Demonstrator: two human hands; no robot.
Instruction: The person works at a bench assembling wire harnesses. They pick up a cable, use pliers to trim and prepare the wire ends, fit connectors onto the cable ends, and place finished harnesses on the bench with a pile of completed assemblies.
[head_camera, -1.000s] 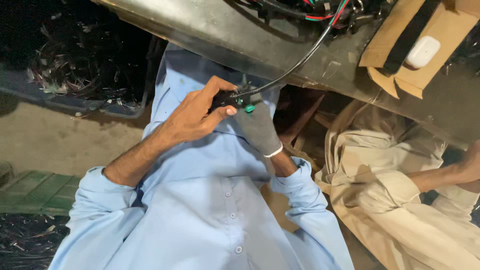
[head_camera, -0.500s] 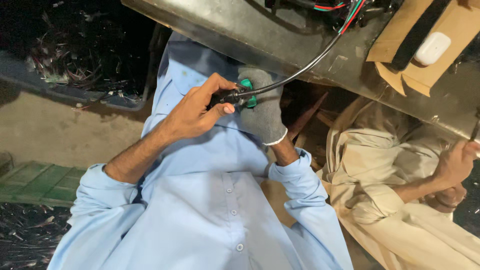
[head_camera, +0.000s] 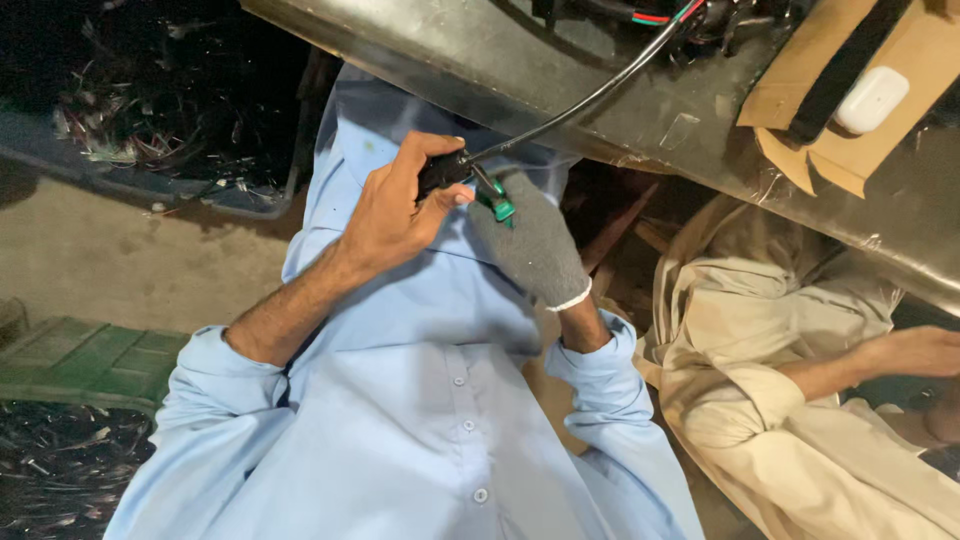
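My bare left hand (head_camera: 395, 210) is closed around the black end (head_camera: 445, 170) of a black cable (head_camera: 590, 100), which runs up and to the right to a bundle of coloured wires (head_camera: 665, 15) on a metal bench (head_camera: 450, 50). My right hand (head_camera: 535, 250), in a grey knit glove, sits just below and to the right, its fingers touching a small green piece (head_camera: 498, 206) at the cable's end. Both hands are held over my light blue shirt (head_camera: 420, 400). How the glove grips the green piece is hidden.
A cardboard box (head_camera: 800, 110) with a white oval thing (head_camera: 872, 98) and a black strap lies on the bench at top right. A person in beige clothes (head_camera: 780, 380) sits at right, one hand (head_camera: 915, 350) out. Piles of wire scraps (head_camera: 130, 110) and a green crate (head_camera: 80, 360) lie at left.
My left hand has shifted its hold on the cable end, and the green piece now shows below my thumb. The other person's hand has dropped lower at the right.
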